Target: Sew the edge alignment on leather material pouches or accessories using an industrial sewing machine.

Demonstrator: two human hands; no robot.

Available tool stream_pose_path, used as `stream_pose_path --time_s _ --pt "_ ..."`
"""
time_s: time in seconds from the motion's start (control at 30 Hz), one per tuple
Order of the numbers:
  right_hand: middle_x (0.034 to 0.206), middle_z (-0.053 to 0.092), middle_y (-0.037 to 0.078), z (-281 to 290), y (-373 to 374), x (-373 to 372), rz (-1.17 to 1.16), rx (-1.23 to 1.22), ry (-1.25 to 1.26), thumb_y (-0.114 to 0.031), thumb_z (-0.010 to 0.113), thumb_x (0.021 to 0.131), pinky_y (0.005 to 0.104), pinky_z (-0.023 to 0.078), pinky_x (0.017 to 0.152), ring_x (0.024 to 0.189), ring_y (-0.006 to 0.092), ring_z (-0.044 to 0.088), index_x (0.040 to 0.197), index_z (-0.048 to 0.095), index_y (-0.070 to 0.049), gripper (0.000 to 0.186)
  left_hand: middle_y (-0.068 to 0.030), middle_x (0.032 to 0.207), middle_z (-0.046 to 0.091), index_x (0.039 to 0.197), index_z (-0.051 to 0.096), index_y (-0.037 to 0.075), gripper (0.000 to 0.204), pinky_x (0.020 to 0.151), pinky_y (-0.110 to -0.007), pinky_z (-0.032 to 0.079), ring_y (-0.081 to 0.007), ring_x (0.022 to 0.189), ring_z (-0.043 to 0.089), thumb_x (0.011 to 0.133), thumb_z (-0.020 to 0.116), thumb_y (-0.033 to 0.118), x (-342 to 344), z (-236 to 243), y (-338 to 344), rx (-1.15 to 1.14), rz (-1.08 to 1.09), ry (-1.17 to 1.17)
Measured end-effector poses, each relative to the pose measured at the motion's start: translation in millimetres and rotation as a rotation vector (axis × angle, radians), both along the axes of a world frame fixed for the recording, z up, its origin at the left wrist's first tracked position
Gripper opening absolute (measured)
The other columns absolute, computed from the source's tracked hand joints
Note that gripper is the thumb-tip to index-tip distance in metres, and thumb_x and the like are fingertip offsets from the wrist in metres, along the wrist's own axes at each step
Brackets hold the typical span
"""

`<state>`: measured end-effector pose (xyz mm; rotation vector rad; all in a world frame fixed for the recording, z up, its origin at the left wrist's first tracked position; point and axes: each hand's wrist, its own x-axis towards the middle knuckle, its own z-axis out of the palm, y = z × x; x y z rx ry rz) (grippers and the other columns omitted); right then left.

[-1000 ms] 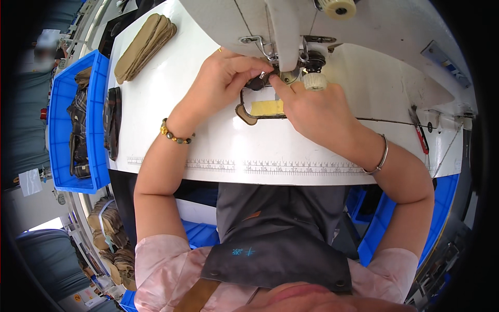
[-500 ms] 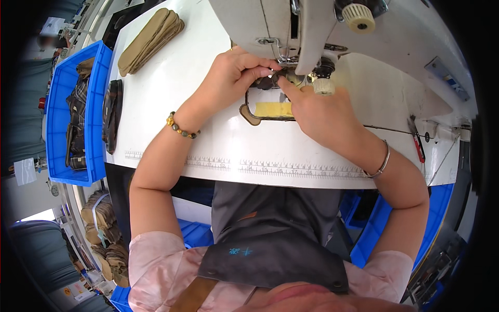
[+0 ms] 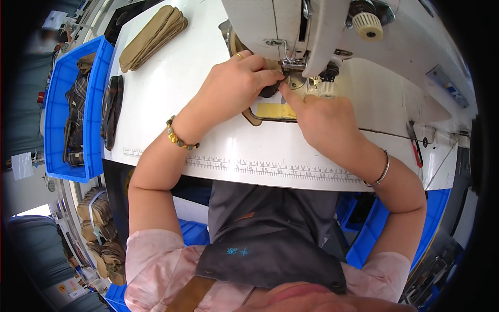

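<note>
"Cloth (image 3: 269, 91) is by the fingers, a small dark bit. Where is it?"

"It is on the far part of the white surface (image 3: 234, 140), right next to the needle end of the big sewing machine (image 3: 260, 31)."

"What does the left hand (image 3: 226, 88) do?"

"It comes in from the left. Its grip is pinched together on the cloth. A bead bracelet (image 3: 179, 136) is on that wrist."

"And the right hand (image 3: 327, 117)?"

"Its pointing finger touches the cloth's right side. I can't see the thumb well, so I cannot tell if that grip is apart or together. A silver bangle (image 3: 383, 167) is on that arm."

"What is the yellow thing?"

"A yellow strip (image 3: 270, 111). It lies on the near side of the cloth, between the two hands."

"What else is there?"

"A pile of long tan pieces (image 3: 153, 39) lies far left. Past the left edge is a blue bin (image 3: 94, 156) with dark checked cloth in it. A tool with a red handle (image 3: 417, 155) lies on the right."
</note>
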<state>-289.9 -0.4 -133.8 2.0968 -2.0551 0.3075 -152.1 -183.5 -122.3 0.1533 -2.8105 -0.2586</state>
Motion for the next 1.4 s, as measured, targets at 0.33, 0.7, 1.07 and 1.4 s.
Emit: stream_pose_path --time_s 0.33,0.7,1.07,1.4 --pt "0.064 0.059 0.001 5 1 2 -0.017 0.036 0.023 -0.010 0.062 0.081 0.0308 0.046 0.048 0.050 0.0155 0.059 0.137 0.061 -0.008 0.056 0.0006 0.098 0.064 0.114 0.071 0.016 0.038 0.071 -0.034 0.057 -0.0234 0.099 0.062 0.077 0.078 0.020 9 21 6 -0.043 -0.029 -0.067" --pt "0.056 0.055 -0.003 0 -5 -5 -0.038 0.094 0.052 -0.014 0.062 0.084 0.0342 0.036 0.044 0.043 0.0137 0.055 0.139 0.061 -0.021 0.055 -0.0082 0.102 0.072 0.114 0.072 0.013 0.048 0.071 -0.038 0.056 -0.0291 0.083 0.067 0.068 0.071 0.000 6 17 2 -0.028 -0.085 0.036" --pt "0.054 0.060 0.006 8 -6 -4 0.021 0.010 -0.115 -0.006 0.062 0.080 0.0347 0.045 0.046 0.049 0.0214 0.062 0.122 0.069 -0.004 0.042 -0.0097 0.092 0.069 0.098 0.074 0.004 0.030 0.074 -0.037 0.057 -0.0288 0.085 0.066 0.070 0.064 0.000 -5 15 8 0.251 -0.072 -0.018" --pt "0.060 0.063 0.010 4 -7 -4 0.033 -0.063 -0.198 -0.007 0.060 0.083 0.0362 0.047 0.047 0.054 0.0247 0.065 0.106 0.073 -0.004 0.026 -0.0126 0.091 0.068 0.101 0.073 0.002 0.031 0.074 -0.039 0.057 -0.0300 0.087 0.066 0.071 0.064 0.002 -8 18 16 0.240 -0.007 -0.049"
